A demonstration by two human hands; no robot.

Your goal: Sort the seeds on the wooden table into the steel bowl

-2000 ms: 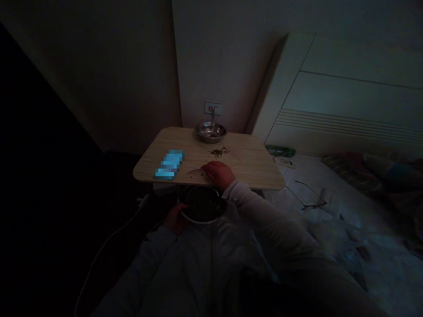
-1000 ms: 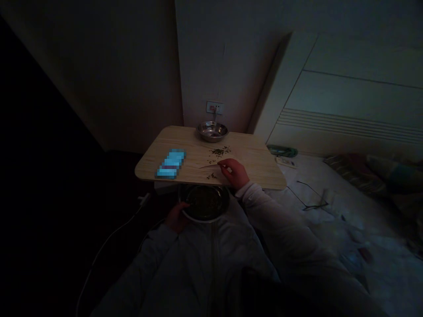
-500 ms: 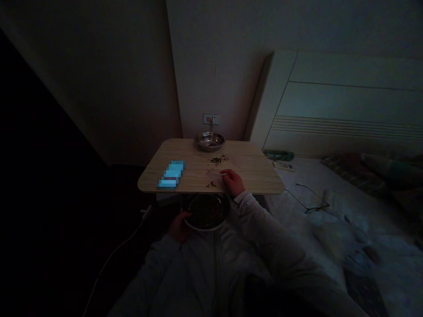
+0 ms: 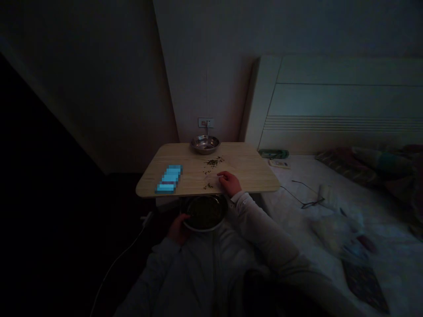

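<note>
My left hand [image 4: 178, 229] grips the left rim of a round metal bowl [image 4: 201, 230], which sits at my lap just below the table's front edge. Dark contents fill the bowl, too dim to make out. On the wooden table [image 4: 185, 155], my right hand [image 4: 230, 183] rests with curled fingers close together; whatever they hold, if anything, is hidden. To its left lies a small scatter of dark green bits [image 4: 208, 186]. Further back is a larger pile of the same small bits [image 4: 214, 162]. They look like dried seeds or peppercorns, but I cannot tell which.
A shiny metal bowl [image 4: 205, 145] stands at the table's back, below a wall socket [image 4: 206, 122]. A lit phone [image 4: 169, 179] lies on the left. Right of the table is a bed with glasses [image 4: 312, 203] and a remote [image 4: 279, 164]. A white cable [image 4: 123, 253] runs along the floor.
The view has shifted slightly, so the table and wall sit a little differently in frame. My left hand stays on the bowl; my right hand remains at nearly the same spot on the table.
</note>
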